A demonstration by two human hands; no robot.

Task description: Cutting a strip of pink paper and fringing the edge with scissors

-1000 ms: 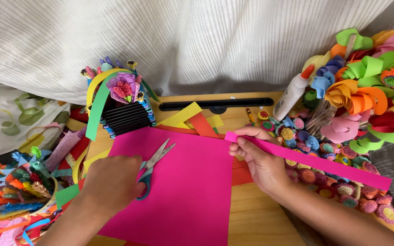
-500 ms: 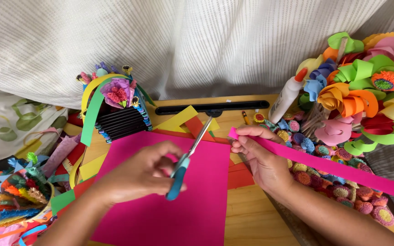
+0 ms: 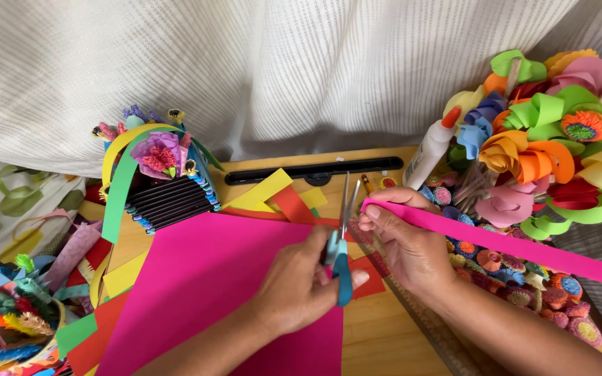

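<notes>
My left hand (image 3: pixel 301 285) grips blue-handled scissors (image 3: pixel 341 240), blades pointing up and slightly apart, next to the end of a long pink paper strip (image 3: pixel 524 245). My right hand (image 3: pixel 405 240) pinches that strip's left end between thumb and fingers; the strip runs off to the lower right. A large pink paper sheet (image 3: pixel 210 285) lies on the wooden table (image 3: pixel 377 334) under my left hand.
A paper basket with paper flowers (image 3: pixel 158 174) stands at the back left. Yellow and red paper strips (image 3: pixel 273 198) lie behind the sheet. A glue bottle (image 3: pixel 432 147) and a bunch of paper flowers (image 3: pixel 552 139) sit at right. A ruler (image 3: pixel 426 324) lies under my right forearm.
My left hand picked the scissors up off the pink sheet and carried them right, up to the strip's end. My right hand kept hold of the strip.
</notes>
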